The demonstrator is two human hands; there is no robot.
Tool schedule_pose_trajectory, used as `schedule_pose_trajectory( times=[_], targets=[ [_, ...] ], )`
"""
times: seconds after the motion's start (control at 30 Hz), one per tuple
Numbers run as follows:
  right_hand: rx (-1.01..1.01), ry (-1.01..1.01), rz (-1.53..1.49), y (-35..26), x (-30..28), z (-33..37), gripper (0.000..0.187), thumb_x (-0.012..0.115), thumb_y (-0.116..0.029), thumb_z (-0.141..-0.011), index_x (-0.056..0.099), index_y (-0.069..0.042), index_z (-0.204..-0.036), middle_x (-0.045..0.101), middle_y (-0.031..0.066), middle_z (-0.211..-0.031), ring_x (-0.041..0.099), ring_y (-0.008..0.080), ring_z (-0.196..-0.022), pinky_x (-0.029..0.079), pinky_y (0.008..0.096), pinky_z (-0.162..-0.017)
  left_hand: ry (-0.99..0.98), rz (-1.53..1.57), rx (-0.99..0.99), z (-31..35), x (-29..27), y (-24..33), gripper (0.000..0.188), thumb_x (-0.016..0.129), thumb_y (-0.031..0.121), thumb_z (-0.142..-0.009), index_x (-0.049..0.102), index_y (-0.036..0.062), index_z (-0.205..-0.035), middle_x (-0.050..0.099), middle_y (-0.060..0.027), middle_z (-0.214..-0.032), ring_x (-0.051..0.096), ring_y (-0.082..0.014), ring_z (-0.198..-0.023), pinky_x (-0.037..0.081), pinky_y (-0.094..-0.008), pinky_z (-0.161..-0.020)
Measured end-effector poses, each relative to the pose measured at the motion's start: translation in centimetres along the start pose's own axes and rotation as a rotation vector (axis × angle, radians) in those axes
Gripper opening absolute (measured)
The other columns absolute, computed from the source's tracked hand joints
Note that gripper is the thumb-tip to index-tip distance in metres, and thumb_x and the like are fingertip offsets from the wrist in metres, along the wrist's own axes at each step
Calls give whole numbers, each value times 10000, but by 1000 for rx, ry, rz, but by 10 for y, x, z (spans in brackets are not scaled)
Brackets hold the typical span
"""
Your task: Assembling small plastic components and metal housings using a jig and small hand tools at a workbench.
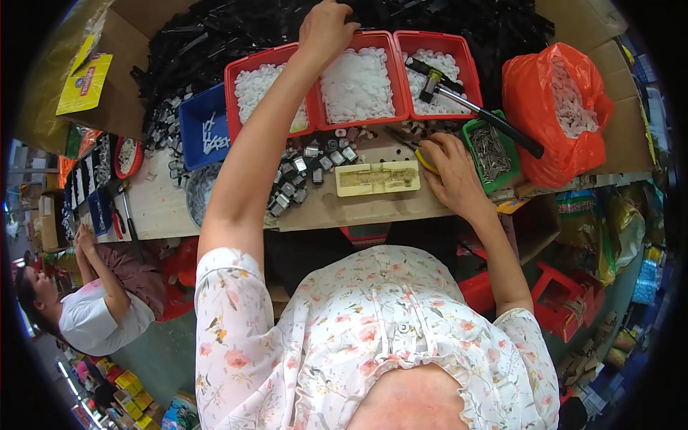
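Note:
My left hand (326, 30) reaches far forward over the red trays to the near side of a heap of black strip-like parts (222, 36). Its fingers are curled, and what they hold, if anything, cannot be made out against the black. My right hand (453, 172) rests low over the table, its fingers closed around yellow-handled pliers (427, 162) whose jaws point away to the left. Just left of that hand lies a cream rectangular block (378, 178) with a stained, shaped recess. Small silvery and black blocks (299, 164) are scattered beside it.
Red trays (310, 107) hold white plastic pieces; a hammer (466, 104) lies across the right one. A green tray (507, 180) holds metal pins. An orange-red bag (534, 86) stands at right, a blue tray (188, 118) at left. Another person (107, 308) sits at far left.

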State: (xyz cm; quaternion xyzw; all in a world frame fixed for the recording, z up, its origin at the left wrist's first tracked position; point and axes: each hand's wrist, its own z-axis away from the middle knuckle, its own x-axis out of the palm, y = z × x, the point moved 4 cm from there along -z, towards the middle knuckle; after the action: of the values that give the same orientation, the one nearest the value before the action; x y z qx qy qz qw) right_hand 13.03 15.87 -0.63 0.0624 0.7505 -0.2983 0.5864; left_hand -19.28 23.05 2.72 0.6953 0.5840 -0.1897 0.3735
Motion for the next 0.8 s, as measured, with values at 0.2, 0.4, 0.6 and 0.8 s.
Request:
schedule_pose_trajectory(
  times=[0.2,0.4,0.6,0.8],
  targets=[
    [14,3,-124,0,-8,7,568,675,17,-763,503,-28,-1302,467,183,-1315,443,385,-1259,390,438,-1050,-205,-145,-143,-12,19,-7,234,726,248,-807,759,48,-925,721,-154,-863,696,-341,-818,556,-420,-790],
    [-82,122,-249,-8,-28,-6,500,657,26,-805,532,-24,-1287,512,185,-1269,518,373,-1193,444,415,-986,-135,249,-108,17,-49,43,180,739,181,-810,755,18,-885,729,-107,-792,693,-176,-714,539,-289,-675],
    [-182,409,-327,-40,-45,-49,411,655,-32,-856,559,-29,-1256,530,184,-1221,551,368,-1104,470,421,-923,-329,978,-412,89,-96,90,81,764,37,-785,722,-20,-824,688,-6,-752,621,-44,-685,504,-200,-618],
    [-260,181,-456,-54,-27,-47,323,671,-22,-848,626,3,-1167,628,146,-1049,612,322,-995,491,376,-833,-311,1315,-578,149,-104,97,116,748,-26,-799,698,-34,-904,682,-30,-862,655,-99,-762,512,-209,-638]
  ],
)
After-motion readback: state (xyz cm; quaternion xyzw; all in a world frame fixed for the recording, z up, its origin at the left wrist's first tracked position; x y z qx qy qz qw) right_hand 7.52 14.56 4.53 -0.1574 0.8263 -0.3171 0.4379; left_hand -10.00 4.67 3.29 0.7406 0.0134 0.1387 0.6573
